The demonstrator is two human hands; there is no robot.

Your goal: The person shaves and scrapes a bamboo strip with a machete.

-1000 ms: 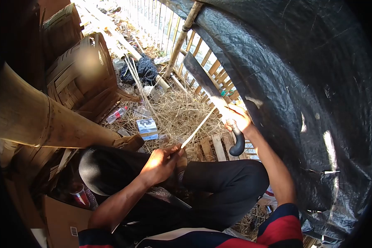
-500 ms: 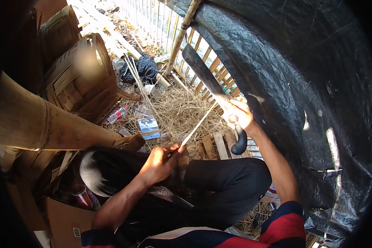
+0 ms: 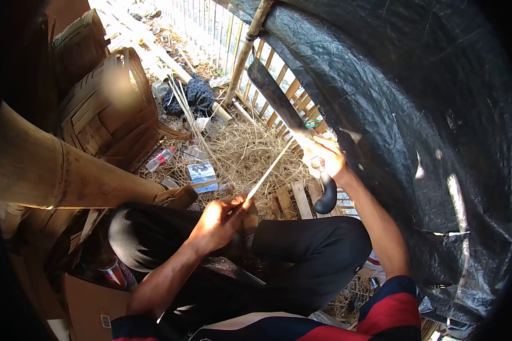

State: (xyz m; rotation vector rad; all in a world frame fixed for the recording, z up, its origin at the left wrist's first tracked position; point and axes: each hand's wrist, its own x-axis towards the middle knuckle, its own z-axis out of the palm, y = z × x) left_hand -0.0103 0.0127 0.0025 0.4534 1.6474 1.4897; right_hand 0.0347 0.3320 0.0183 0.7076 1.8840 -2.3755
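Note:
My left hand (image 3: 217, 223) is closed around the lower end of a thin pale bamboo strip (image 3: 270, 170), just above my lap. The strip slants up and right, its far end meeting my right hand beside the blade. A machete (image 3: 276, 95) is gripped in my right hand (image 3: 327, 159), closed near where blade and handle join. Its dark blade points up and left, and its black curved handle hangs below the fist. Bright sunlight washes out the right fingers, so their exact contact with the strip is unclear.
A thick bamboo pole (image 3: 91, 173) juts in from the left, below woven bamboo baskets (image 3: 108, 105). Black plastic sheeting (image 3: 432, 142) hangs close on the right. Bamboo shavings (image 3: 239, 145), a plastic bottle (image 3: 160, 158) and a cardboard box (image 3: 94, 301) lie around.
The view has shifted very slightly. Both hands keep their holds on the strip and the machete, with hardly any movement between them.

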